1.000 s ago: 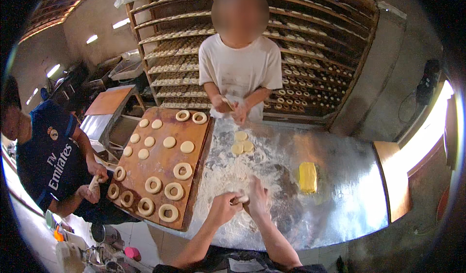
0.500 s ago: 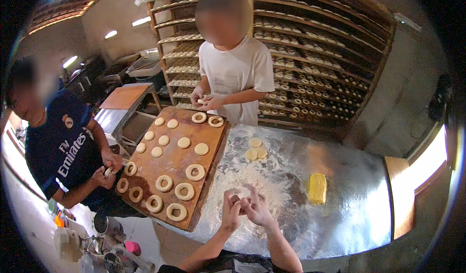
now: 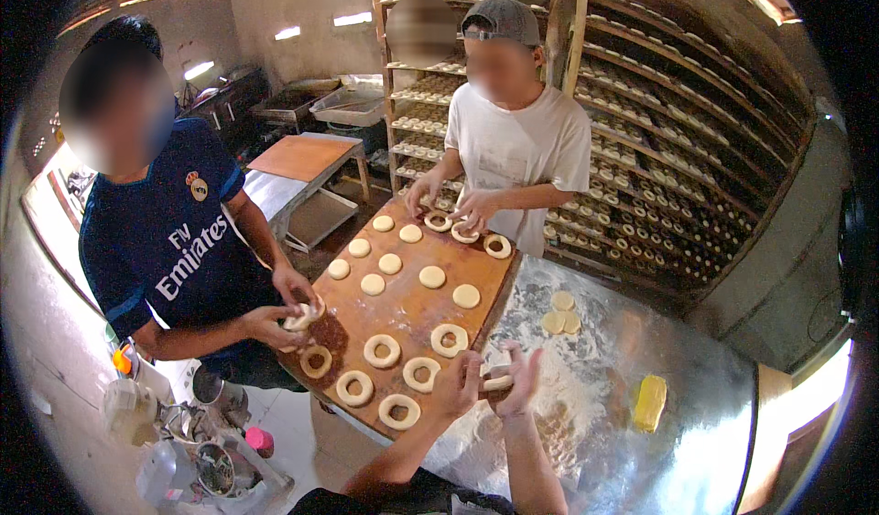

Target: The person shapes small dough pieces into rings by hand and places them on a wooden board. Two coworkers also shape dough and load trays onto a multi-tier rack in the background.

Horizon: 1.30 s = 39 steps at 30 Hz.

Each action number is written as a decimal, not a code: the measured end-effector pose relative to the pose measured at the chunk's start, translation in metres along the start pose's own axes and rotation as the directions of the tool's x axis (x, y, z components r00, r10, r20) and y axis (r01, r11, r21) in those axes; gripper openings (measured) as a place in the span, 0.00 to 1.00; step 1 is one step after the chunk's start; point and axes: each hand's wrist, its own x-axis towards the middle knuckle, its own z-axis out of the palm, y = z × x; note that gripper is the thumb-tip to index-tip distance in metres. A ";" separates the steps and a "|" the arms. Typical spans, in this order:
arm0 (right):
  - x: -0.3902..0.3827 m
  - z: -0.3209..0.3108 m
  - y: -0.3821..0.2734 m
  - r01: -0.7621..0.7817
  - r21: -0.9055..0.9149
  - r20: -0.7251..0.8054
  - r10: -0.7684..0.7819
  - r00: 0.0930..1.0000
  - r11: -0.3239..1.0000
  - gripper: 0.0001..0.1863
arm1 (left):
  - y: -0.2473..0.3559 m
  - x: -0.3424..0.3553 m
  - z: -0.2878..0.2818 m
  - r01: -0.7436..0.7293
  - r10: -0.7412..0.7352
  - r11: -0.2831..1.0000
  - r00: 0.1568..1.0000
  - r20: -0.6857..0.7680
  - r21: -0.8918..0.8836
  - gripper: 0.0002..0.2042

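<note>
A small pale piece of dough [image 3: 497, 380] is between my two hands, over the near right edge of the wooden board. My left hand [image 3: 456, 389] is closed on its left side. The fingers of my right hand [image 3: 519, 382] stretch upward and apart, with the dough against the thumb side; its full shape is partly hidden by my fingers. Just left of my hands, several dough rings [image 3: 399, 412] lie on the board [image 3: 412, 318]. Flat dough discs [image 3: 432, 277] sit farther back on it.
White flour [image 3: 563, 405] covers part of the metal table [image 3: 604, 460]. Three dough discs [image 3: 562, 318] and a yellow block [image 3: 650, 403] lie on it. A person in dark blue holds a dough ring [image 3: 305, 315] at left; another in white touches rings opposite. Racks of dough [image 3: 659, 185] stand behind.
The view has swung left. My hands moved from over the flour to beside the board's near edge, the right fingers now spread. The person in white now reaches down to rings on the board.
</note>
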 end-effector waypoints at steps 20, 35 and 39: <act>0.161 0.088 0.067 0.020 -0.525 0.051 0.008 0.999 0.851 0.27 | -0.091 0.140 -0.113 0.048 -0.089 0.958 0.987 0.137 0.282 0.18; 0.171 0.114 0.050 -0.185 -0.975 -0.211 0.240 0.948 -0.126 0.50 | -0.094 0.149 -0.150 -0.172 -0.115 0.497 0.958 0.261 0.850 0.35; 0.176 0.096 0.052 -0.328 -0.944 -0.327 0.204 0.923 -0.030 0.47 | -0.104 0.161 -0.141 -0.173 -0.049 0.524 0.971 0.233 0.834 0.28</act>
